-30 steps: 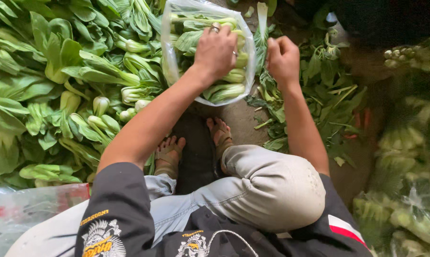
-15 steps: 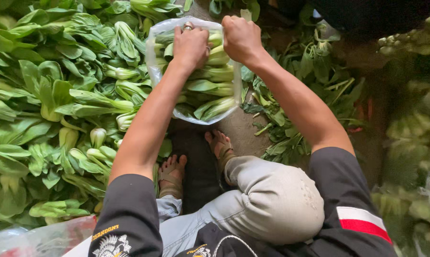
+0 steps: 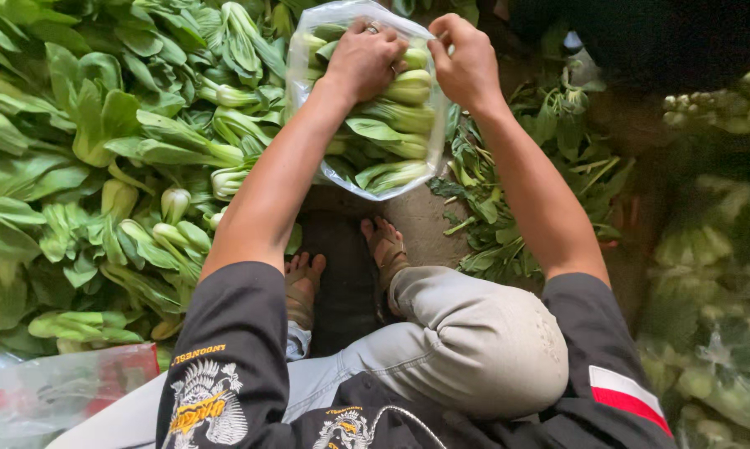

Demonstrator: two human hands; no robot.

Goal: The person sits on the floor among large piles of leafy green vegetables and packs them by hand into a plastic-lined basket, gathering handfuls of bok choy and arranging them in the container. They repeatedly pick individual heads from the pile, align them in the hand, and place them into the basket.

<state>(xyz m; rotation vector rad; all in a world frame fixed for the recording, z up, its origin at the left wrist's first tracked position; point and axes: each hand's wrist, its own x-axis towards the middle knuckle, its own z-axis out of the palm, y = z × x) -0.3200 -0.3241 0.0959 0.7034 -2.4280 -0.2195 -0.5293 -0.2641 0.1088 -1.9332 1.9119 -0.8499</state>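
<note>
Head view, looking straight down: a person squats on sandalled feet (image 3: 341, 270) over a dark mat, knees bent in light grey trousers, wearing a black shirt with printed emblems. A clear plastic bag (image 3: 308, 91) stuffed with green bok choy (image 3: 387, 133) stands on the ground just ahead of the feet, its mouth facing away from the camera at the top of the picture.

Left hand (image 3: 365, 60) lies on top of the bag's contents, fingers curled down and pressing on the pale stalks near the bag's mouth; a ring shows on one finger. Whether it actually grips a stalk or only pushes on it cannot be told. Right hand (image 3: 466, 62) is at the bag's upper right edge, fingers clenched in a pinch on the plastic rim there.

To the left of the bag, a large heap of loose bok choy (image 3: 117, 141) covers the ground, touching the bag's side. To the right of the bag, scattered leaf trimmings (image 3: 508, 199) lie on bare concrete. At the far right edge, blurred bags of packed greens (image 3: 707, 333) are stacked. A crumpled plastic sheet (image 3: 51, 391) with red markings lies at the lower left, beside the person's thigh.
</note>
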